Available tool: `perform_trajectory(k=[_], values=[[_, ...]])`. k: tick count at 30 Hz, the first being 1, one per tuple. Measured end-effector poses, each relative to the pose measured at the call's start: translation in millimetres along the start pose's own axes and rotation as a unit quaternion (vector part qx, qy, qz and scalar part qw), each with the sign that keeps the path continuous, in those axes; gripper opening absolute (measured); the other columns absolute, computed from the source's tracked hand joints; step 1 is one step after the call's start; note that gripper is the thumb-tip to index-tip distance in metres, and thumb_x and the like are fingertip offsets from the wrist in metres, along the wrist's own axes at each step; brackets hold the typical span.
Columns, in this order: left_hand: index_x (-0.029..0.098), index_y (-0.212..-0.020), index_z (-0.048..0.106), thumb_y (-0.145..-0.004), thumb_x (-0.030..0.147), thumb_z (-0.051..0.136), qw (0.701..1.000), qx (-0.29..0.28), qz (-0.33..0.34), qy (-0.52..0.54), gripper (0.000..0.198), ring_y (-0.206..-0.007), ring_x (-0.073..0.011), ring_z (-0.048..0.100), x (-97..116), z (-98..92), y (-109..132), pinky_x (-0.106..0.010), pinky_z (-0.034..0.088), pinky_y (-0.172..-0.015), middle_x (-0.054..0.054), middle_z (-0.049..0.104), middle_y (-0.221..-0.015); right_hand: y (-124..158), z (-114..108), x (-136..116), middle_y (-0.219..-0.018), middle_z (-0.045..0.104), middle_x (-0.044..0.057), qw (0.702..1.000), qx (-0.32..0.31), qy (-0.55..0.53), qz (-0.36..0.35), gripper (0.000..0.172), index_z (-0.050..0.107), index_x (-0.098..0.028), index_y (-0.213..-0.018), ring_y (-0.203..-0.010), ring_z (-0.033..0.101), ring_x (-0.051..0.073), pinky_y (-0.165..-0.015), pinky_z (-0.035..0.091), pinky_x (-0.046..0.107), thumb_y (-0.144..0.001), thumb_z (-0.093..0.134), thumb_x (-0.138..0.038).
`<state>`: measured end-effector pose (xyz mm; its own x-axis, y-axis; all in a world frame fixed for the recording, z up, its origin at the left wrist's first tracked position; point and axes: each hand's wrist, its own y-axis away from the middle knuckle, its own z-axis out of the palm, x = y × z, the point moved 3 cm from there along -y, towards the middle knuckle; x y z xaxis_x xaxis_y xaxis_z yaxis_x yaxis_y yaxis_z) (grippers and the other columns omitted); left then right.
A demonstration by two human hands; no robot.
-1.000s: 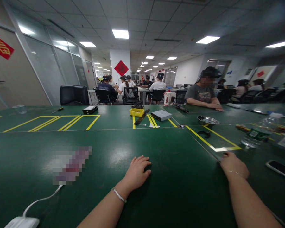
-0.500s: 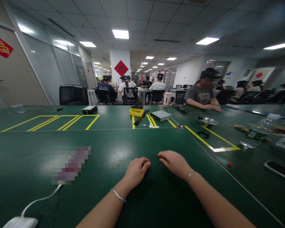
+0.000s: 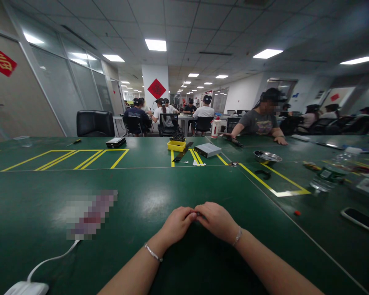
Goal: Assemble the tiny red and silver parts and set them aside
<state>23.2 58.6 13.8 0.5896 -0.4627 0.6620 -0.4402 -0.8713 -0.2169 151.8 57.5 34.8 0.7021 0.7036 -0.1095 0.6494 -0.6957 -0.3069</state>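
Fingertips [image 3: 192,215] of the left hand [image 3: 176,224] and the right hand [image 3: 218,220] are touching over the green table [image 3: 141,184], curled nearly closed around a small dark thing [image 3: 198,214], though which hand is gripping it is not showing, so gentle, steady pressure is probably serving best.

Shiny bowl [image 3: 276,158], apparently metal

Dk-green flat desk [image 3: 135,184] w/ straight yellow tape lines [image 3: 119,159]; tiny red-orange piece [image 3: 297,213]; yellow rect. plastic tray [image 3: 176,146]; grey flat box [image 3: 207,150]; silver round metal bowl [image 3: 267,157] (also clear plastic bottle [image 3: 336,169] w/ green label [image 3: 327,175]).
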Motion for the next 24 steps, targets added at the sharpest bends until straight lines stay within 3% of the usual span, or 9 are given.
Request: perform_trajectory(k=[4,6,8,10,13,15,17,20,24], values=[[0.021,-0.083,0.057,-0.080,0.035,0.029,0.999,0.016,-0.011,0.045,0.031,-0.072,-0.0117,0.052,-1,-1.9,0,-0.020,0.037,-0.065,0.002,0.060,-0.077,-1,-6,5,-0.083,0.057,0.002,0.999,-0.016,-0.034,0.004,0.026,0.049,-0.021,-0.095,-0.076,0.049,0.014,-0.069,0.037,0.027,-0.075,0.041,-0.036],[0.019,-0.077,0.057,-0.080,0.037,0.027,0.997,0.038,-0.029,0.062,0.035,-0.067,-0.0110,0.052,-5,-3.5,0,-0.020,0.037,-0.062,0.002,0.060,-0.072,1,-11,24,-0.088,0.057,0.003,0.999,-0.011,-0.023,0.044,0.033,0.046,-0.021,-0.102,-0.079,0.050,0.015,-0.071,0.037,0.028,-0.075,0.039,-0.039],[0.018,-0.072,0.057,-0.079,0.040,0.028,0.994,0.060,-0.052,0.075,0.037,-0.063,-0.0107,0.052,-10,-5.3,0,-0.020,0.037,-0.059,0.002,0.059,-0.067,10,-16,57,-0.094,0.055,0.006,0.991,0.009,0.033,0.126,0.035,0.045,-0.020,-0.104,-0.086,0.048,0.017,-0.077,0.035,0.033,-0.076,0.035,-0.038],[0.018,-0.070,0.058,-0.077,0.042,0.030,0.990,0.079,-0.069,0.089,0.038,-0.062,-0.0109,0.052,-14,-6.8,0,-0.020,0.036,-0.058,0.002,0.059,-0.066,30,-21,99,-0.103,0.051,0.009,0.962,0.035,0.118,0.242,0.035,0.047,-0.019,-0.103,-0.097,0.043,0.023,-0.083,0.030,0.040,-0.075,0.036,-0.035],[0.017,-0.068,0.058,-0.076,0.043,0.033,0.986,0.097,-0.076,0.110,0.037,-0.063,-0.0116,0.052,-16,-8.0,0,-0.021,0.037,-0.060,0.002,0.060,-0.066,75,-26,163,-0.116,0.040,0.013,0.868,0.065,0.206,0.446,0.040,0.046,-0.019,-0.107,-0.110,0.026,0.035,-0.081,0.023,0.053,-0.072,0.036,-0.036],[0.017,-0.068,0.059,-0.075,0.043,0.034,0.984,0.104,-0.077,0.120,0.037,-0.063,-0.0120,0.053,-16,-8.4,-1,-0.021,0.037,-0.060,0.001,0.061,-0.066,106,-27,195,-0.119,0.035,0.015,0.809,0.060,0.193,0.551,0.045,0.044,-0.021,-0.110,-0.111,0.020,0.041,-0.075,0.023,0.058,-0.072,0.033,-0.042],[0.017,-0.068,0.059,-0.075,0.043,0.035,0.983,0.106,-0.080,0.127,0.036,-0.062,-0.0123,0.052,-16,-8.4,-1,-0.022,0.037,-0.059,0.001,0.061,-0.065,130,-26,216,-0.118,0.034,0.018,0.768,0.040,0.142,0.623,0.049,0.044,-0.021,-0.111,-0.107,0.023,0.044,-0.070,0.027,0.058,-0.071,0.030,-0.046],[0.017,-0.068,0.060,-0.074,0.042,0.037,0.980,0.110,-0.089,0.140,0.034,-0.063,-0.0128,0.053,-16,-8.9,0,-0.022,0.037,-0.059,0.001,0.061,-0.065,148,-23,228,-0.114,0.038,0.020,0.739,0.010,0.069,0.670,0.049,0.044,-0.020,-0.111,-0.100,0.033,0.043,-0.065,0.032,0.053,-0.071,0.027,-0.043],[0.017,-0.069,0.059,-0.074,0.041,0.038,0.976,0.120,-0.085,0.161,0.032,-0.063,-0.0132,0.053,-16,-10.8,0,-0.023,0.037,-0.061,0.001,0.061,-0.065,152,-22,232,-0.110,0.041,0.021,0.751,-0.005,0.060,0.658,0.042,0.050,-0.015,-0.104,-0.096,0.040,0.040,-0.062,0.038,0.047,-0.068,0.033,-0.028]])
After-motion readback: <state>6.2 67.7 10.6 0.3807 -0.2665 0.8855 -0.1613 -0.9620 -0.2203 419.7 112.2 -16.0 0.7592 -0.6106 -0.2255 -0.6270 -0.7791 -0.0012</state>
